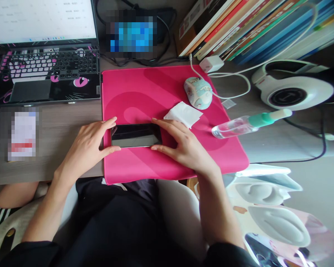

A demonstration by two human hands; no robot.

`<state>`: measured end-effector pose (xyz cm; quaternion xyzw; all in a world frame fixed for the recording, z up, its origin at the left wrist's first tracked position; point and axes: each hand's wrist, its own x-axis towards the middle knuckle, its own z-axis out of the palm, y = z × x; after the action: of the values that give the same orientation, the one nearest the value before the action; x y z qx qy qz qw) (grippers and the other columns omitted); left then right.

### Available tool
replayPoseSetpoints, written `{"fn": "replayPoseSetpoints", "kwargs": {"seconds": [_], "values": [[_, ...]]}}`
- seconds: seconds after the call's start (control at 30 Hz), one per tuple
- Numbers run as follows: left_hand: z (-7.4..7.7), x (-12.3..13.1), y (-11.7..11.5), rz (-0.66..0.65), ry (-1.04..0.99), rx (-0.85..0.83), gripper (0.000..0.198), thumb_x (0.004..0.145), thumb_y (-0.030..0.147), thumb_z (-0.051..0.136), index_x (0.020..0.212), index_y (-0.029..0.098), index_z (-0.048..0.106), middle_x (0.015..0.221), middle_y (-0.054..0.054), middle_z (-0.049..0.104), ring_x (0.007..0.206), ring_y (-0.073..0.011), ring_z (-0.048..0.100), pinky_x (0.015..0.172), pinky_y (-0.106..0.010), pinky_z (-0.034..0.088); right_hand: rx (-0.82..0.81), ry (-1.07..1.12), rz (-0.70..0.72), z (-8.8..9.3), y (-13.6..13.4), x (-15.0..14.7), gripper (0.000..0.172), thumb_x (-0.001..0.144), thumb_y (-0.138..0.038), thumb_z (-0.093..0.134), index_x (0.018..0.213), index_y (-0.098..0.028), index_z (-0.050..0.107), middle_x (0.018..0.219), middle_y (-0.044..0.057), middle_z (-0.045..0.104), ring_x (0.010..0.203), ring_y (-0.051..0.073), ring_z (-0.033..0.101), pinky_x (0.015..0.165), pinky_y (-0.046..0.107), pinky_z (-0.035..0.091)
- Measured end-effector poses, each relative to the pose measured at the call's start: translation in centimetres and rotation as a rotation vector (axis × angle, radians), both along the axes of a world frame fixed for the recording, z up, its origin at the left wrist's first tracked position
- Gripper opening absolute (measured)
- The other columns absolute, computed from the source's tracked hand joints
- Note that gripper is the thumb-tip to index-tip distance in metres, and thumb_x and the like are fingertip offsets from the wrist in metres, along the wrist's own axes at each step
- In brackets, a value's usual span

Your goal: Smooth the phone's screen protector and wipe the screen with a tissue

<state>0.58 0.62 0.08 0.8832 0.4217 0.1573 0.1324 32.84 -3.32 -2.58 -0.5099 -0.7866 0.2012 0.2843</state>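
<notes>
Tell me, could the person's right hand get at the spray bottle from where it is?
Probably yes. The right hand grips the right end of the phone, and the spray bottle lies on its side beyond it at the edge of the pink mat, with only bare mat between.

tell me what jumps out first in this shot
The bright pink mat fills the middle, with a dark phone lying on it, gripped at its ends by the left hand and right hand. Right of them lie a white wipe and a clear spray bottle.
</notes>
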Motion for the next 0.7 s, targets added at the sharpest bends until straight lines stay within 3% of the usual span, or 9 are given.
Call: {"fn": "replayPoseSetpoints", "kwargs": {"seconds": [0.7], "values": [[-0.19,-0.03,0.03,-0.01,0.012,0.026,0.08,0.098,0.043,0.079,0.165,0.026,0.039,0.156,-0.012,0.064,0.143,-0.032,0.06,0.119,-0.047,0.044,-0.024,0.002,0.014,-0.1,0.08,0.04,0.066,0.103,-0.054,0.067,0.162,-0.03,0.051,0.148,0.013,0.068,0.134,0.036,0.064,0.117,0.058,0.05]]}}
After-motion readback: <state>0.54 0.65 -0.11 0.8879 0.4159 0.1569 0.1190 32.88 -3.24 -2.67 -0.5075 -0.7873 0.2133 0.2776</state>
